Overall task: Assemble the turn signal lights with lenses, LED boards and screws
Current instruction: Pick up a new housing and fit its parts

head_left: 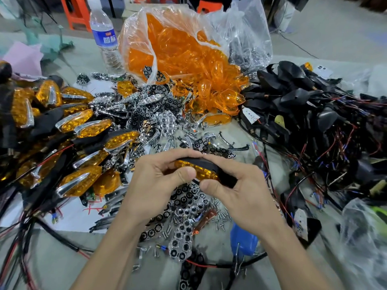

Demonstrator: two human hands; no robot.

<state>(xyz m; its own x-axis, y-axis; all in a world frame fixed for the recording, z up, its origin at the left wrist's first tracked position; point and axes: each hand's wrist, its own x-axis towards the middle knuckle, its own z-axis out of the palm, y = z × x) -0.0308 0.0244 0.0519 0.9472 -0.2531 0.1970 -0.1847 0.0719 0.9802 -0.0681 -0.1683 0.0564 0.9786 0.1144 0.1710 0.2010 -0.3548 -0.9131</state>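
Note:
Both my hands hold one turn signal light (pixel 201 169), a black housing with an amber lens facing me, above the table's middle. My left hand (pixel 155 181) grips its left end with the thumb pressed on the lens. My right hand (pixel 236 189) grips its right end, thumb under the lens edge. Chrome and black reflector pieces (pixel 167 122) lie scattered beyond and beneath my hands. Small screws (pixel 219 216) lie loose under my right wrist. Loose amber lenses (pixel 222 97) spill from a clear bag (pixel 167 45).
Finished amber lights (pixel 69 130) are heaped at the left. Black housings with red and black wires (pixel 314 114) pile up at the right. A water bottle (pixel 104 36) stands at the back left. A blue-handled tool (pixel 243 239) lies near the front edge.

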